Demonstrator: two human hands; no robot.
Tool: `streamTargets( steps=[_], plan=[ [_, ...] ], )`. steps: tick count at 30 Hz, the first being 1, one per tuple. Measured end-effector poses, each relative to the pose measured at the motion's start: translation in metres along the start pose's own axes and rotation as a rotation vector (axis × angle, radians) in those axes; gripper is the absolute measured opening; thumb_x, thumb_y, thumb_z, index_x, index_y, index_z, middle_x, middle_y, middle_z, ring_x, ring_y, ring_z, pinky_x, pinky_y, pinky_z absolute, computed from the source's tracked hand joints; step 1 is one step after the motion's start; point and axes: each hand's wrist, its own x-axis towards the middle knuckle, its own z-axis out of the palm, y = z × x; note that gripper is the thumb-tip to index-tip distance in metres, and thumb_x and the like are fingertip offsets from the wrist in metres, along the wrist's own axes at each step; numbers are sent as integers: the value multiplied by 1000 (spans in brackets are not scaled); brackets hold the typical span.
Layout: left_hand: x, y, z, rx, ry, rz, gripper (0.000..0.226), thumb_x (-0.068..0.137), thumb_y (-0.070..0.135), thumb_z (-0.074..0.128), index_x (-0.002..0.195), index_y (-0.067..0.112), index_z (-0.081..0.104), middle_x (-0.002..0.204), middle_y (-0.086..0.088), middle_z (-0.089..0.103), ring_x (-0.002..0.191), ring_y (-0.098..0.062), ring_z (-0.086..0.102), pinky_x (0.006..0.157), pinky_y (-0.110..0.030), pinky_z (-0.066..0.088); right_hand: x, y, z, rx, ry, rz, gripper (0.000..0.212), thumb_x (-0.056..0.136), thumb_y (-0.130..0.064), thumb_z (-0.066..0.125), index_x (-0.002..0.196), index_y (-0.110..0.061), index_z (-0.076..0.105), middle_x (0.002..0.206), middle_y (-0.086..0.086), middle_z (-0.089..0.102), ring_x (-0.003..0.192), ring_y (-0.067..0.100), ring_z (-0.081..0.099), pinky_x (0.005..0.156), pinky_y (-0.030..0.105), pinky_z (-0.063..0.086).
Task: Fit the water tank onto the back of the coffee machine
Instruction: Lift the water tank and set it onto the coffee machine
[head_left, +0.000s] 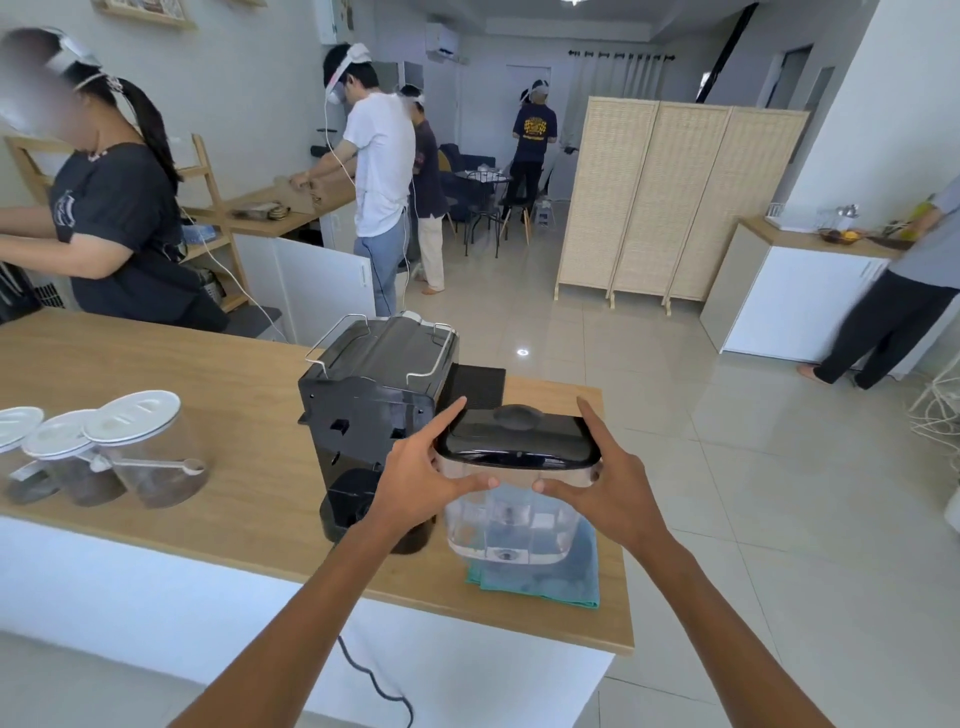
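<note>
Gripping the water tank (511, 499) from both sides, the left hand (415, 486) and the right hand (613, 491) are carrying it just to the right of the coffee machine (374, 415). The fingers (587, 415) of each hand are wrapping the tank's black lid (519, 439), thumbs pressing on the clear wall facing the wearer, so both hands are clenched on it. The tank is looking upright, with a little water showing in its bottom; whether it is hovering above the teal cloth (545, 577) or resting on it I cannot tell.

By my judgement the task is at its middle: the tank is picked up and brought close, but it is not yet seated. The machine is standing with its open back toward the wearer, its slots and the dark base socket showing bare, so what is remaining is sliding the tank leftward, lining it up with that back and lowering it into place.

Around the machine, a power cord (374, 680) is hanging down the desk (234, 493) front below it, clear of the path. To the machine's left, three lidded jars (140, 447) are standing well apart from it. Behind the machine a black mat (478, 387) is lying on the desk. Nothing seems to be blocking the back. Farther off beyond the machine, several people are working at other counters, and a folding screen (670, 197) is standing on the tiled floor.
</note>
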Motion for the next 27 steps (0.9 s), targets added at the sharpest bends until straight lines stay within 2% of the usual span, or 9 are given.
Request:
streamTargets(
  steps=[5,8,10,13,15,18,19,21,27],
  plan=[
    [-6,-8,-33,38,47,11,113,56,47,95,153,34,39,121,-5,75,82,-22,65,85,-50,61,4,-23,28,33,13,-8,118,57,-67,82,156,-41,23,121,-33,56,98,3,60,81,9,48],
    [-9,-18,-56,56,95,32,113,54,53,94,152,36,41,84,19,74,52,-7,48,54,-22,52,9,-40,48,47,23,1,117,59,-62,85,156,-41,23,119,-35,56,98,1,58,80,5,45],
    [-10,-24,-73,75,122,19,112,54,58,92,152,39,40,56,14,55,44,-10,29,43,-18,31,15,-54,62,53,26,8,116,59,-62,85,156,-44,22,117,-32,60,93,-2,59,77,5,44],
    [-9,-33,-98,80,115,7,113,56,57,91,153,40,37,54,-5,52,42,-11,28,42,-15,26,23,-73,85,71,31,1,118,55,-72,77,154,-50,16,115,-35,59,85,-13,58,74,2,42],
    [-8,-42,-112,80,106,-16,115,56,57,91,154,40,34,53,-11,52,42,-11,27,41,-17,26,28,-83,100,77,25,22,124,53,-74,75,157,-42,14,115,-23,64,78,-16,55,71,2,41],
    [-2,-56,-131,40,78,-39,117,56,57,90,155,44,29,66,-4,61,47,-22,35,45,-33,45,36,-90,123,61,37,27,127,58,-67,80,159,-38,9,110,-19,64,76,-19,54,71,0,41],
    [1,-61,-137,26,63,-46,118,56,57,90,155,45,27,77,-2,63,53,-29,42,54,-42,55,39,-91,130,58,40,28,126,61,-62,83,159,-38,8,112,-20,64,78,-17,55,72,0,41],
    [7,-71,-147,2,41,-48,120,55,61,88,156,45,24,92,2,57,71,-17,50,75,-51,58,43,-95,144,73,51,38,126,62,-58,85,159,-38,6,118,-22,63,87,-11,58,78,0,41],
    [16,-97,-164,17,42,-21,127,57,66,83,158,45,10,97,26,56,85,-12,46,77,-22,46,53,-108,175,59,69,44,126,67,-47,88,160,-34,3,126,-19,62,109,3,60,86,2,40]
  ],
)
